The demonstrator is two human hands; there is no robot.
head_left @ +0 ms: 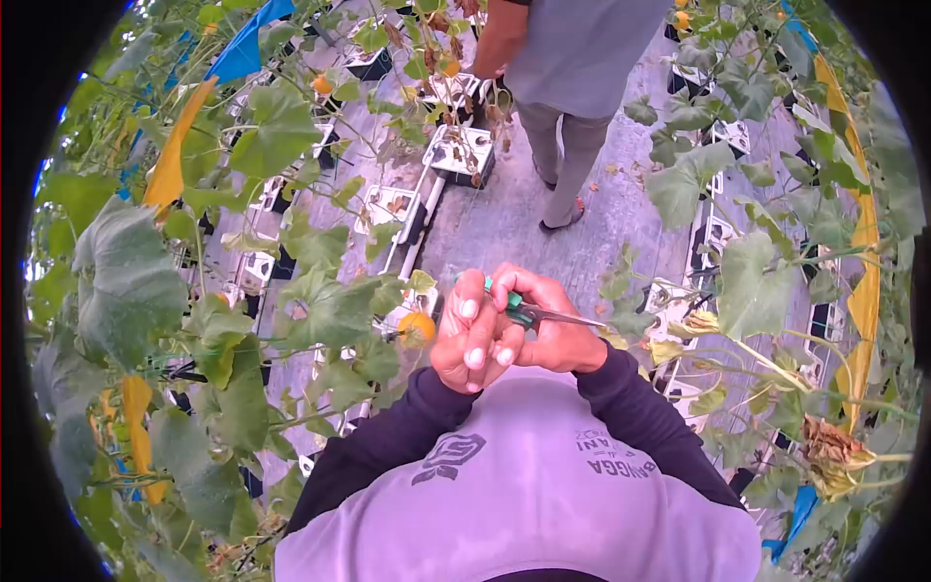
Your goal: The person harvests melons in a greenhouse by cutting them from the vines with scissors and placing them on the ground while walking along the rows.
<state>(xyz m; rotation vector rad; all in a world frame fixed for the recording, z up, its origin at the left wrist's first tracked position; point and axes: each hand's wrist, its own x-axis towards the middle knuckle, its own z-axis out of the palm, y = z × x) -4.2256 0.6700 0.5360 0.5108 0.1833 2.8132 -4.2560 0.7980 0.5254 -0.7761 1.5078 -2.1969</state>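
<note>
In front of my chest, my two hands are close together. My right hand (551, 325) is closed around green-handled scissors (522, 314); their dark metal blades lie back across the hand toward my right wrist. Beside it on the left, my left hand (469, 335) has its fingers curled inward, nails toward me, next to the green handle. What lies inside those fingers, if anything, is hidden. A round orange-yellow fruit (416, 330) hangs among leaves just left of my left hand.
Ahead, a person in grey (572, 78) stands on the grey ground sheet (475, 228). White-topped planter boxes (462, 153) and pipes line the left row. Leafy vines (126, 276) crowd both sides, with yellow strips (863, 301) and a withered leaf (832, 451) at right.
</note>
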